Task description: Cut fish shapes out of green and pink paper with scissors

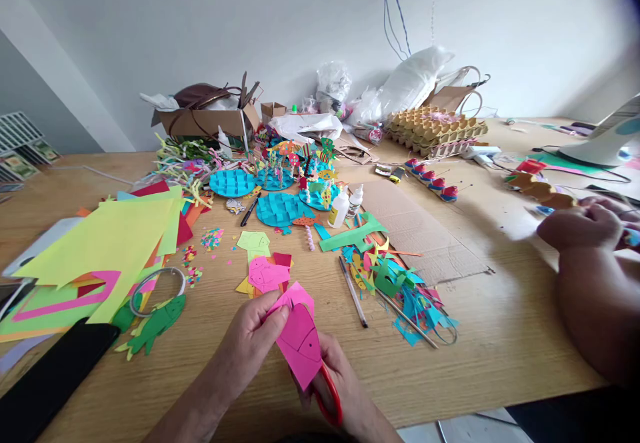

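My left hand (260,331) pinches the upper left edge of a pink piece of paper (299,336), which has a fish outline drawn on it in black. Red-handled scissors (331,396) are gripped in my right hand (337,373) at the paper's lower right; the paper covers most of their blades. Just beyond lies another pink paper with a drawn fish (267,273), on top of red and yellow scraps. A pale yellow-green paper (254,242) with a fish drawing is behind that. Cut green paper fish (157,323) rest to the left beside a tape roll (179,283).
Coloured paper sheets (100,243) are piled at left, near a black phone-like object (60,376). A pen (353,293) and paper scraps (400,283) lie right of my hands. Glue bottles (339,208) stand before blue paper discs (283,210). Another person's arm (590,296) reaches in at right.
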Available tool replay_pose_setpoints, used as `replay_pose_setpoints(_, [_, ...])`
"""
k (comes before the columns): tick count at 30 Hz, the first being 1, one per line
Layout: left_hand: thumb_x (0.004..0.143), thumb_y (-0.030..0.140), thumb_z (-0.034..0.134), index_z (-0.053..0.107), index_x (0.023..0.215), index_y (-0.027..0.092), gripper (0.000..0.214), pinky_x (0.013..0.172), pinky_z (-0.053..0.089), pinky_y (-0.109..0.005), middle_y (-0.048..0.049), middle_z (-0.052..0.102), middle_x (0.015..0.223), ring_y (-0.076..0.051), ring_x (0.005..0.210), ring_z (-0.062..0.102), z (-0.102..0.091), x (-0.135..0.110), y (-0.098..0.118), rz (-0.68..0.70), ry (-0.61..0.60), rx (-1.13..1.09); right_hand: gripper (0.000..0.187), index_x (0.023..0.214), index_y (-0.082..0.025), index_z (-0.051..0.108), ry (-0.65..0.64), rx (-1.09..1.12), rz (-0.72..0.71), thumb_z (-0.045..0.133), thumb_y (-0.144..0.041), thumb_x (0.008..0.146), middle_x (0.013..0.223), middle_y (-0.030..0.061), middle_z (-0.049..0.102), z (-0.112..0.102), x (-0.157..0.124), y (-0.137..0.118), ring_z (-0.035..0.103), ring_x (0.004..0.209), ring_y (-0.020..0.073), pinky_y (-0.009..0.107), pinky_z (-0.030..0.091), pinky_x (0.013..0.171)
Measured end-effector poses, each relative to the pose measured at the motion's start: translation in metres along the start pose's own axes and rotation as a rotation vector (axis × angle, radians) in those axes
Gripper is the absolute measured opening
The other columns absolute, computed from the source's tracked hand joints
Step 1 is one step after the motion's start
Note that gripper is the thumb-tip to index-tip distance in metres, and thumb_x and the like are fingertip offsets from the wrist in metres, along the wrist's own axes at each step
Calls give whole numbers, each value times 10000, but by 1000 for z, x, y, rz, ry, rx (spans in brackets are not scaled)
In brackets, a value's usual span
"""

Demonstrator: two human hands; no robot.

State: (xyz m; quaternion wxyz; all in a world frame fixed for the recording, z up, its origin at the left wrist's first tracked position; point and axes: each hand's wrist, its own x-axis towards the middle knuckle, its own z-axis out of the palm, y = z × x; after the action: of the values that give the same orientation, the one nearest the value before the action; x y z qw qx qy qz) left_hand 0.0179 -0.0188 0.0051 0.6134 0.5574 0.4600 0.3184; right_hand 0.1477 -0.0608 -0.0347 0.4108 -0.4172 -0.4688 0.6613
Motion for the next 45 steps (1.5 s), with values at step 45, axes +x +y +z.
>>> replay_pose_setpoints(45, [805, 383, 454, 392, 625, 202, 263, 463, 297, -193, 50, 333, 591, -110, 543, 297, 6, 0, -3, -1, 24, 16, 662, 487, -150, 520, 77, -15, -113, 417, -778, 670, 417, -53, 379, 1, -2, -4, 339, 378, 64, 164, 289, 367])
